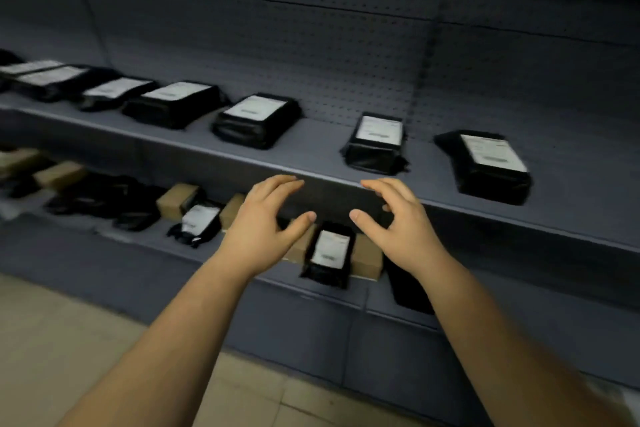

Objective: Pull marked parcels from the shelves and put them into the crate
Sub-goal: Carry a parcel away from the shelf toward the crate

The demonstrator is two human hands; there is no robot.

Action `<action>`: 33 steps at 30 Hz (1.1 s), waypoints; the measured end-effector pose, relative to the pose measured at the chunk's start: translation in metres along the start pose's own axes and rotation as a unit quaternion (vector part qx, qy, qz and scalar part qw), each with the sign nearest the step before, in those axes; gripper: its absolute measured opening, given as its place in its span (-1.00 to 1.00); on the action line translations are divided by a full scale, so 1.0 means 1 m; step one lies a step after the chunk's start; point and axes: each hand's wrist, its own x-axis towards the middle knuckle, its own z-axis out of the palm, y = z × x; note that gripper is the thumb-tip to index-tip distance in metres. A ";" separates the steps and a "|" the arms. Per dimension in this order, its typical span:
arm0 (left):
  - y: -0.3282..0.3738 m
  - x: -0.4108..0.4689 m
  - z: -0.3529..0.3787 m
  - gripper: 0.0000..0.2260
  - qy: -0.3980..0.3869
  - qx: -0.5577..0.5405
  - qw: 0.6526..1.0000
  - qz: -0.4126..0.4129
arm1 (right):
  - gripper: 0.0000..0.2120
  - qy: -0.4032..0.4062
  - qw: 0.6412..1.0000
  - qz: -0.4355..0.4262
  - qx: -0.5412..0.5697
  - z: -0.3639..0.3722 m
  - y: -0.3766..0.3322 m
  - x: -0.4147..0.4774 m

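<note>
The grey shelving [311, 45] fills the view, and no crate shows anywhere, so the drop-off point lies out of sight. The upper shelf [311, 163] carries a row of black parcels [256, 121] lying flat with white labels up. The lower shelf [145, 246] holds more black parcels among cardboard boxes [367, 258].

The left hand [263, 218] and right hand [398, 218] hang in front of the upper shelf's front edge, both spread with fingers loosely curved, holding nothing. Between and below them on the lower shelf lies one labelled parcel [329, 255], resting partly on the boxes. That looks the likely target, though the picture does not settle which parcel is meant.

The print on its label [331, 248] is too blurred to read, so the person should check the mark before lifting. To do the reach well, the hands should drop under the upper shelf's lip, close on the parcel's two long sides and draw it straight outward, keeping the boxes beside it from sliding. The soft black wrap will probably sag, so support from beneath would help.
</note>
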 end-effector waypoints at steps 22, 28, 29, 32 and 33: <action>-0.261 -0.139 -0.284 -0.52 0.146 0.206 0.918 -0.307 | -0.46 -0.300 0.921 -0.202 0.148 0.391 -0.246 0.149; -0.314 -0.182 -0.360 -0.51 0.191 0.251 0.871 -0.377 | -0.48 -0.345 0.883 -0.262 0.179 0.491 -0.337 0.177; -0.324 -0.190 -0.374 -0.51 0.202 0.254 0.864 -0.385 | -0.48 -0.353 0.876 -0.272 0.183 0.508 -0.353 0.180; -0.362 -0.211 -0.415 -0.51 0.225 0.256 0.850 -0.401 | -0.46 -0.370 0.864 -0.290 0.181 0.561 -0.396 0.188; -0.378 -0.217 -0.428 -0.52 0.228 0.259 0.848 -0.402 | -0.46 -0.371 0.861 -0.296 0.181 0.580 -0.411 0.191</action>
